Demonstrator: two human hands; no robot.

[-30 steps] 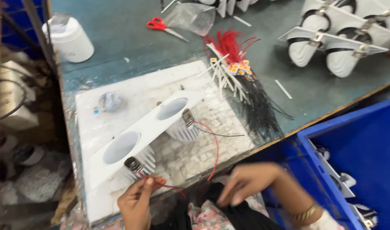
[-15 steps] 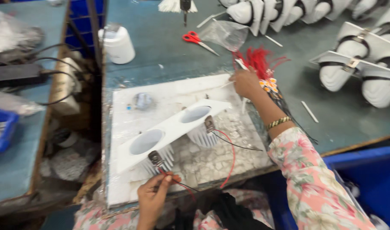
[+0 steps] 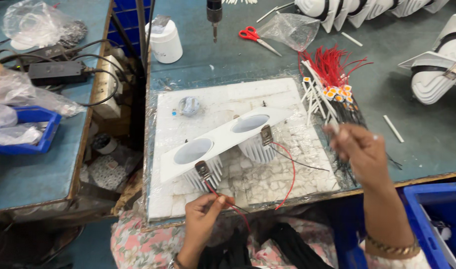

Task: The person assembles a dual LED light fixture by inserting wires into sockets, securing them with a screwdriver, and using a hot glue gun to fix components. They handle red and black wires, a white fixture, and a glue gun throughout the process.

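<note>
The left hand (image 3: pixel 200 211) pinches the red and black wires (image 3: pixel 228 201) trailing from the near end of the twin lamp (image 3: pixel 223 142) on the white pad (image 3: pixel 208 104). The lamp's long axis slants from the left hand up toward the right hand (image 3: pixel 362 152), which is closed on a thin wire piece right of the lamp, beside the wire bundle (image 3: pixel 332 74)

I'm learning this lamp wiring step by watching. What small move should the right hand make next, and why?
Probably bring the right hand, which pinches a thin piece from the wire bundle, over to the left hand, since that hand holds the fixture's red and black wires by the near heat sink.
</note>
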